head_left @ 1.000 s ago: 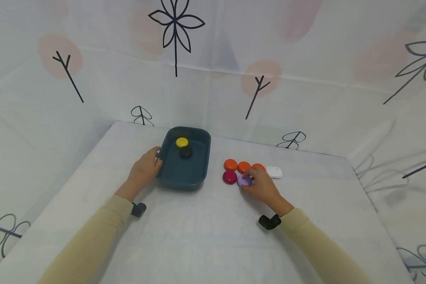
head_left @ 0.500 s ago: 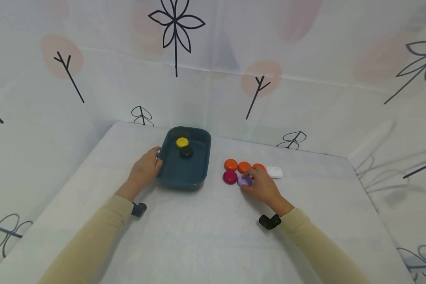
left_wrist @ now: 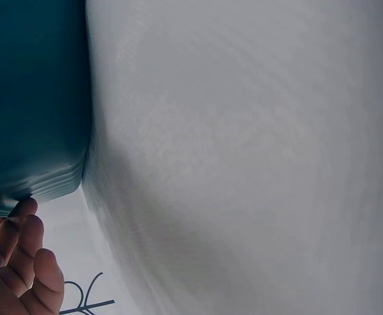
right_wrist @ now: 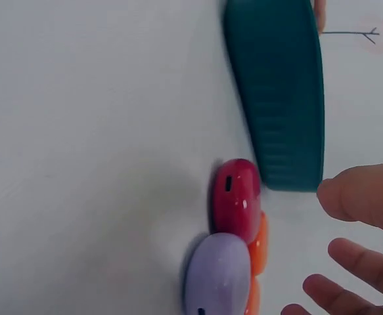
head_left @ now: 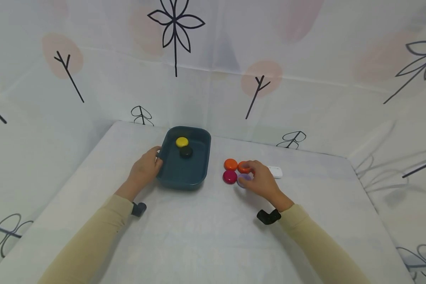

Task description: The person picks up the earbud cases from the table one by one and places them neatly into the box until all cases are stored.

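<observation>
My left hand [head_left: 144, 167] holds the left rim of a dark teal tray [head_left: 175, 173]; its curled fingers [left_wrist: 30, 246] show below the rim in the left wrist view, the thumb hidden there. In the tray lie a yellow round piece [head_left: 182, 142] and a black one [head_left: 186, 152]. My right hand [head_left: 264, 183] hovers over a lilac rounded glossy case [right_wrist: 219, 275] with a small dark slot, fingers parted and apart from it. Touching the lilac case is a crimson one [right_wrist: 238, 200]. Behind them sit orange pieces [head_left: 230, 164], one mostly covered by the hand.
A white rounded case [head_left: 275, 172] lies just right of the orange pieces, partly behind my right hand. White cloth covers the table [head_left: 198, 236]. A patterned cloth backdrop [head_left: 213, 98] rises at the back and both sides.
My right hand has let go of the lilac case and lifted slightly, its fingers spreading. The lilac case stays in place. My left hand and the tray have not moved.
</observation>
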A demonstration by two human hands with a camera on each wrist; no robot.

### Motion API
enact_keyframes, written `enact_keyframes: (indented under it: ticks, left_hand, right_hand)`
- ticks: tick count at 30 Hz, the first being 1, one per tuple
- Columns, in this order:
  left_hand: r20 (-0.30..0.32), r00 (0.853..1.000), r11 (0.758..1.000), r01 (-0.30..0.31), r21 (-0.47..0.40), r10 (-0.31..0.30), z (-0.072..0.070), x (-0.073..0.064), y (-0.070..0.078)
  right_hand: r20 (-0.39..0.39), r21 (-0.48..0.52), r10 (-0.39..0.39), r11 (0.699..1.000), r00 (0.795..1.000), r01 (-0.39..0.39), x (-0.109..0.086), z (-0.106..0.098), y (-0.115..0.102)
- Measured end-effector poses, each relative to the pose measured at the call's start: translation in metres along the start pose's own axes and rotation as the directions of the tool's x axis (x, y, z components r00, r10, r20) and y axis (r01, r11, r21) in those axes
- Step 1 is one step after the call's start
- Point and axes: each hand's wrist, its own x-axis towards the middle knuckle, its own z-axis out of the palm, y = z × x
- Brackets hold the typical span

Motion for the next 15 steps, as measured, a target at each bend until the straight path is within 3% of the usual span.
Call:
enact_keyframes:
  ticks: [15]
  left_hand:
    - [0.005,1.000,1.000,0.012,0.007,-0.012,0.001,0.002,-0.001]
  right_hand:
    - [-0.002,0.055,-0.020,0.998,1.000,0.020,0.018,0.000,-0.022]
